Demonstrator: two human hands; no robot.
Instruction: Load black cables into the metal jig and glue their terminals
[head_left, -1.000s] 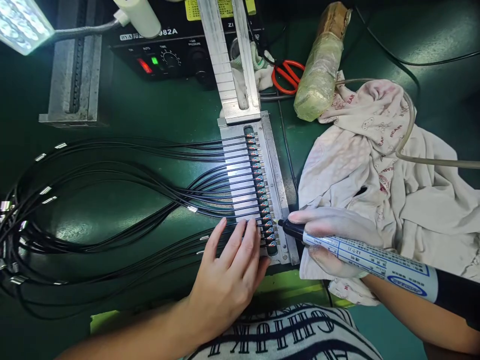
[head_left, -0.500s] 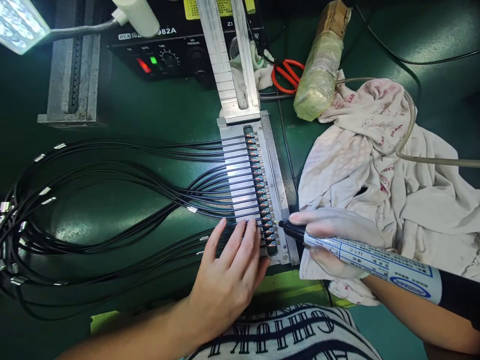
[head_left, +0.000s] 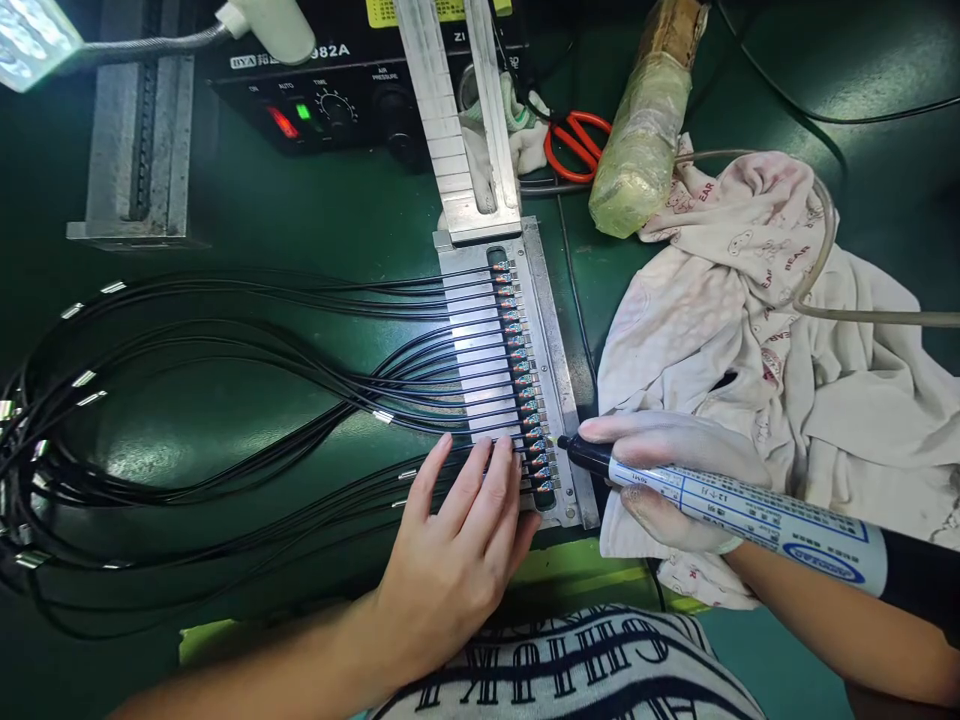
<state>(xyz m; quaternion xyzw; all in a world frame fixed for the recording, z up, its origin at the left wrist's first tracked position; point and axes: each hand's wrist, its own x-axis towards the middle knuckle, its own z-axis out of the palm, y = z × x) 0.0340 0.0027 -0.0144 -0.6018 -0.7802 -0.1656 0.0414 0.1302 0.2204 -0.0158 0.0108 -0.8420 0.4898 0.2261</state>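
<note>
Black cables (head_left: 330,292) lie in a row across a metal fixture (head_left: 474,345), their stripped ends and small connectors (head_left: 520,354) lined up along its slot. My bare left hand (head_left: 469,540) rests with fingers stretched out over the fixture's near part and the lowest cables. My right hand (head_left: 675,465), in a thin whitish glove, is closed around a labelled glue syringe (head_left: 750,515) with black ends. The syringe slants to the left, its tip close to the connectors near the fixture's lower end. Whether the tip touches one cannot be made out.
A black dispenser box (head_left: 337,110) with lit switches stands at the back. The fixture's raised metal arm (head_left: 442,130) rises in front of it. Red-handled scissors (head_left: 574,148), a wrapped roll (head_left: 637,150), a crumpled cloth (head_left: 697,310) and a lamp (head_left: 34,40) are around. Another metal fixture (head_left: 135,150) stands back left.
The view has shifted slightly. Both hands keep almost the same place, and the syringe tip stays by the lower connectors.
</note>
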